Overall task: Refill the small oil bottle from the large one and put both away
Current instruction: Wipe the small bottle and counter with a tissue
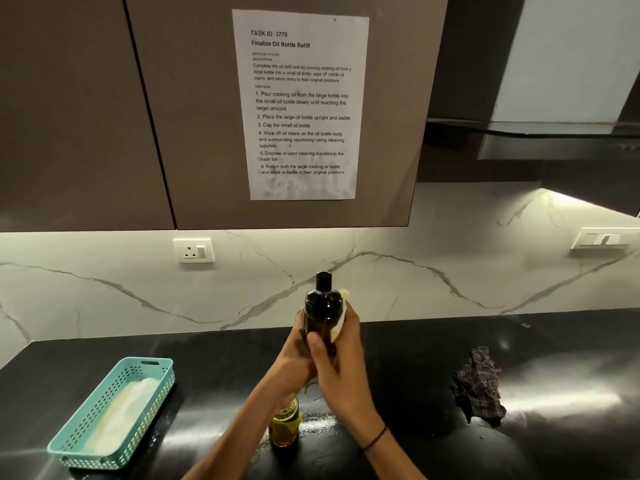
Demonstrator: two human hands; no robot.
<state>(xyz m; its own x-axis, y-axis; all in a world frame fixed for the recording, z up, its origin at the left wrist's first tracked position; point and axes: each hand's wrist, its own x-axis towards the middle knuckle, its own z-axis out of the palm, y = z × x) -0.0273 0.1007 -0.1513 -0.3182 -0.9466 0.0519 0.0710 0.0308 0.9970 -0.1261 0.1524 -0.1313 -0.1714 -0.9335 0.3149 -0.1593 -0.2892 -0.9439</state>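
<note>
small oil bottle (322, 318) capped | both hands grip | basket (69, 441): white tissues (121, 410)

In front of you is a black glossy countertop (519, 341) against a white marble backsplash (104, 289) with grey veins and a socket (194, 250). Above hang brown cabinets (86, 116), one with a printed sheet (301, 105). Light shines from below them.

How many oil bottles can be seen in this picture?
2: the small dark bottle held up in both hands, and the large oil bottle on the counter, partly hidden under the left forearm.
</note>
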